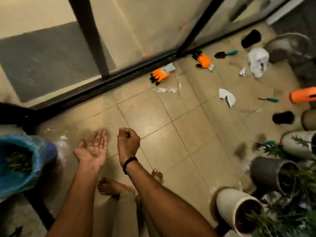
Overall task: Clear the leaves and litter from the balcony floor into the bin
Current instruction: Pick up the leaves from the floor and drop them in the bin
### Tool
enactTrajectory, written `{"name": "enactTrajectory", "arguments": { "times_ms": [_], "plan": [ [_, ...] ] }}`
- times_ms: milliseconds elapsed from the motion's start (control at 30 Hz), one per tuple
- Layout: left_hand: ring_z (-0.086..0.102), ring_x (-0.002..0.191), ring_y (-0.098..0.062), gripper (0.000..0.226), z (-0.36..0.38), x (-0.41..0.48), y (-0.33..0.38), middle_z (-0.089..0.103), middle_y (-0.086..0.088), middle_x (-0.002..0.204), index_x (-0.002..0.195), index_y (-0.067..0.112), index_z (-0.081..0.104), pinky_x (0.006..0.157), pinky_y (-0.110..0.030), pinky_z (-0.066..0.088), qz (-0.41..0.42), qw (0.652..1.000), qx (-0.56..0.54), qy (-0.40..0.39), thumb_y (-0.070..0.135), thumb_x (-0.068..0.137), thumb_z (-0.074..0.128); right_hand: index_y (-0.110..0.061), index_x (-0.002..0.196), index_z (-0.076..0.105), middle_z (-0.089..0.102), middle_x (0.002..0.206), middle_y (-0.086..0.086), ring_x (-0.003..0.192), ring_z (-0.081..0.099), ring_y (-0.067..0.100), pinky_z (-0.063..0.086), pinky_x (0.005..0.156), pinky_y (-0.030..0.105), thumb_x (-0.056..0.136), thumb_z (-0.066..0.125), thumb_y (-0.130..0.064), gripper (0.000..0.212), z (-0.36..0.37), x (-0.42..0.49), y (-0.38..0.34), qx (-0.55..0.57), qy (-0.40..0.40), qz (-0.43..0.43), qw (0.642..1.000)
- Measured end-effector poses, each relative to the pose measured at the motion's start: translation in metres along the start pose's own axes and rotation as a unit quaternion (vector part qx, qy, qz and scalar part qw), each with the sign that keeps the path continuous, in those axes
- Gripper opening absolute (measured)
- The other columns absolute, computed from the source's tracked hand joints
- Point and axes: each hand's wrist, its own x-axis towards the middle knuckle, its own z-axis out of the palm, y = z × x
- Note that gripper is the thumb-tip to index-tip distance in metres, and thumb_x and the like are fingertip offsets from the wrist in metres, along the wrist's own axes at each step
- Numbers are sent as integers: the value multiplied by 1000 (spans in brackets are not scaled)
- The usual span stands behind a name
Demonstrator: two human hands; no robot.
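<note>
Both bare forearms are being extended forward and downward, side by side. The left hand [95,148] is being held palm up, fingers straight and together, thumb spread outward. The right hand [128,140] is being held just beside it, not touching, fingers curled into a fist, its back turned upward.

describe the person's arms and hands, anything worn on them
Both arms are bare as far as the view shows, with no sleeves. The left hand has nothing on it: no ring, watch or glove shows. The right hand is also ungloved, and its wrist carries a thin black band. No other markings can be made out.
</note>
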Motion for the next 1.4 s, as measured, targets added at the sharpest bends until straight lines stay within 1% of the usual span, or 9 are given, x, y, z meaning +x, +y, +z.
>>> {"name": "enactTrajectory", "arguments": {
  "times_ms": [200, 333, 467, 633, 833, 1033, 1167, 1267, 1400],
  "plan": [
    [67, 113, -27, 47, 26, -23, -94, 70, -16, 121, 128, 3, 61, 92, -37, 53, -37, 988, 149, -2, 35, 103, 37, -22, 81, 71, 73, 80, -1, 78, 67, 15, 56, 73, 30, 86, 64, -21, 9, -94, 33, 8, 43, 76, 42, 995],
    [63, 119, -27, 48, 32, -31, -150, 66, -15, 126, 129, 1, 59, 98, -36, 51, -63, 968, 243, -25, 36, 104, 38, -23, 79, 71, 71, 78, -4, 76, 65, 12, 53, 70, 25, 87, 64, -21, 10, -149, 53, 24, 77, 133, 80, 985],
    [63, 118, -27, 46, 38, -36, -200, 65, -15, 127, 125, 2, 61, 94, -35, 51, -84, 940, 327, -35, 37, 103, 41, -21, 81, 73, 71, 78, -7, 77, 65, 10, 53, 71, 25, 87, 64, -22, 11, -194, 65, 41, 100, 176, 109, 973],
    [60, 119, -27, 45, 50, -50, -255, 63, -16, 129, 121, 2, 62, 99, -35, 46, -99, 912, 394, -47, 37, 104, 40, -19, 83, 74, 72, 80, -6, 79, 66, 10, 54, 72, 24, 87, 62, -22, 13, -246, 75, 51, 141, 211, 134, 958],
    [59, 119, -27, 43, 75, -86, -311, 65, -14, 125, 118, 4, 63, 104, -34, 43, -105, 879, 460, -66, 38, 105, 40, -21, 80, 71, 69, 76, -9, 72, 61, 2, 41, 54, 3, 88, 61, -15, 14, -314, 84, 31, 198, 250, 139, 938],
    [60, 117, -29, 42, 101, -97, -362, 65, -16, 122, 117, 4, 63, 105, -37, 42, -95, 846, 519, -79, 38, 104, 42, -22, 81, 71, 67, 76, -10, 73, 61, 4, 40, 54, 2, 89, 60, -12, 16, -369, 107, 3, 215, 271, 123, 930],
    [65, 100, -28, 39, 123, -84, -398, 68, -16, 111, 114, 4, 62, 90, -35, 50, -70, 801, 589, -81, 37, 103, 45, -20, 82, 71, 70, 80, -6, 77, 63, 9, 44, 59, 8, 89, 62, -15, 13, -397, 136, -9, 207, 281, 111, 931],
    [64, 85, -30, 36, 141, -69, -421, 68, -20, 103, 113, 0, 63, 81, -38, 51, -40, 772, 630, -75, 31, 102, 49, -22, 80, 72, 72, 82, -5, 81, 67, 14, 54, 70, 25, 87, 62, -19, 12, -411, 162, -13, 205, 285, 118, 929],
    [67, 86, -34, 29, 175, -51, -451, 71, -22, 98, 109, -2, 65, 74, -38, 55, -7, 737, 673, -60, 22, 103, 52, -21, 80, 72, 72, 82, -2, 81, 67, 17, 57, 74, 32, 85, 64, -17, 10, -428, 203, -25, 211, 290, 141, 923]
  ]
}}
